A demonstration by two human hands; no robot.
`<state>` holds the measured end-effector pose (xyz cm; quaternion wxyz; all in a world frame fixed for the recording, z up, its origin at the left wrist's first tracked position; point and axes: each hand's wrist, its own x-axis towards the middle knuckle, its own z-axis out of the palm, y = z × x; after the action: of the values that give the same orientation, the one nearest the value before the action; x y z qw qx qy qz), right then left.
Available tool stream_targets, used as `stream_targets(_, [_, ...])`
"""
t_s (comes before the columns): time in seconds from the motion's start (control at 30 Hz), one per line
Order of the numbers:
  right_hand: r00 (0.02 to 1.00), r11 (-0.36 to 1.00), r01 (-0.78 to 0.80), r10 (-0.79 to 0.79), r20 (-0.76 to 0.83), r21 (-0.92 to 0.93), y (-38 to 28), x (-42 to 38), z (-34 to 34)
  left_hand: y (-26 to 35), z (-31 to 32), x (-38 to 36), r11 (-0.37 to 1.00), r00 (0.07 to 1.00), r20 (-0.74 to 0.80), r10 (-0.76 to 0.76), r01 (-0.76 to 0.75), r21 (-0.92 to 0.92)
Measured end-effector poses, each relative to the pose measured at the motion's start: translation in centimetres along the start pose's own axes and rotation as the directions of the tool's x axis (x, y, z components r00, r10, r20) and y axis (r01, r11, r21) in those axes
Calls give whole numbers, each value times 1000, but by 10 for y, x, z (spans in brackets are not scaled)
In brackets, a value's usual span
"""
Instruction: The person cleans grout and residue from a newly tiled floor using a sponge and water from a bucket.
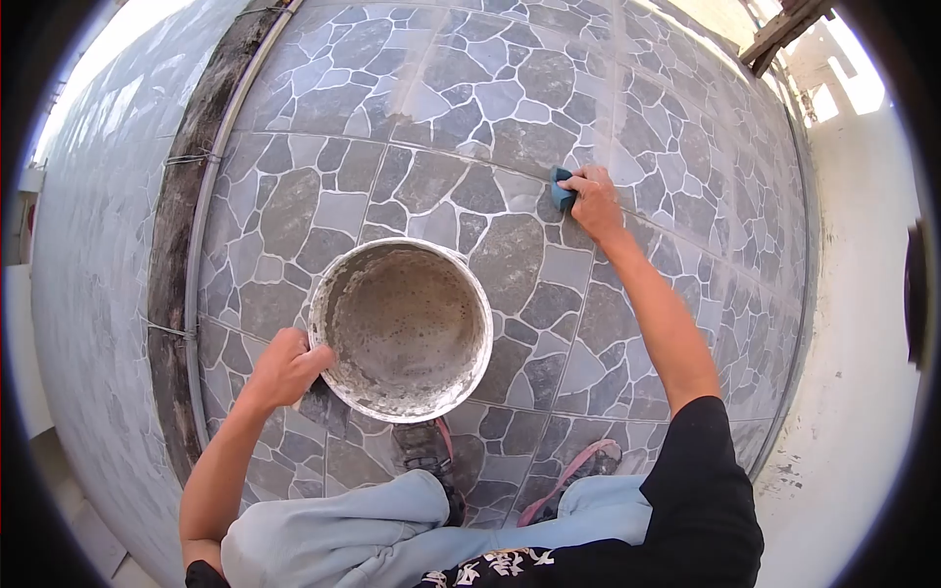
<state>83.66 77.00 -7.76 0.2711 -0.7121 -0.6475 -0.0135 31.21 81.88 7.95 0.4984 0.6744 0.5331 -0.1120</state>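
Observation:
My right hand (595, 204) is closed around a blue-green sponge (563, 190) and presses it against the stone-patterned tiles (510, 250), along a joint line. Fingers of my left hand (289, 367) are wrapped over the rim of a round bucket (484, 314), at its lower left. The bucket's rim and inner wall are crusted with pale residue, and murky brownish-grey liquid (407, 309) appears inside. A small dark grey shape below my left hand is partly hidden, and I cannot make out what it is.
A dark wooden post (181, 225) with wire ties and a thin pipe runs along the left. A pale wall (843, 294) bounds the right side. My sandalled feet (426, 451) stand just below the bucket. Hazy residue smears some tiles farther up.

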Motion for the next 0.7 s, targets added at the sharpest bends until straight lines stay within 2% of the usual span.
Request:
stream_targets(0.1, [1000, 999, 2, -1, -24, 37, -72, 45, 52, 18, 2, 1, 1000, 999, 23, -29, 29, 11])
stream_targets(0.13, [998, 992, 64, -60, -37, 110, -96, 66, 79, 26, 0, 3, 998, 998, 39, -54, 52, 41])
stream_targets(0.17, [994, 987, 107, -107, -6, 121, -126, 87, 100, 26, 3, 6, 1000, 1000, 20, -9, 9, 14])
stream_targets(0.23, [967, 976, 200, -211, 145, 86, -170, 126, 135, 39, 8, 5, 1000, 1000, -3, 28, -28, -6])
stream_targets(0.27, [971, 979, 188, -197, 135, 77, -168, 133, 133, 44, 8, 5, 998, 998, -40, 45, -47, -47])
stream_targets(0.33, [941, 991, 117, -132, 313, 69, -175, 137, 119, 32, -2, 3, 999, 999, -31, 42, -42, 3])
stream_targets(0.37, [911, 997, 70, -79, 405, 38, -162, 126, 100, 13, -11, 3, 999, 1000, -6, 26, -25, 44])
stream_targets(0.4, [928, 999, 38, -34, 370, -2, -142, 105, 87, -2, -13, 1, 996, 1000, 17, 6, -8, 87])
stream_targets(0.43, [937, 1000, 20, -15, 348, -11, -119, 88, 58, -13, -2, -7, 953, 973, -91, 211, -226, -200])
stream_targets(0.47, [958, 1000, 4, -3, 285, -4, -85, 64, 42, -29, 2, -17, 953, 974, -106, 203, -221, -207])
stream_targets(0.53, [954, 994, -33, 64, 293, -108, -26, 23, -12, -67, 8, -35, 882, 930, -356, -96, -87, -464])
stream_targets(0.57, [939, 984, -99, 142, 314, -150, -4, 6, -36, -92, 21, -42, 914, 880, -471, -62, -139, -381])
stream_targets(0.63, [958, 987, -100, 130, 254, -126, 33, -24, -58, -124, 70, -57, 881, 874, -478, -86, -157, -446])
stream_targets(0.7, [968, 985, -83, 115, 225, -148, 14, -20, -47, -123, 120, -78, 849, 941, -222, -254, 106, -518])
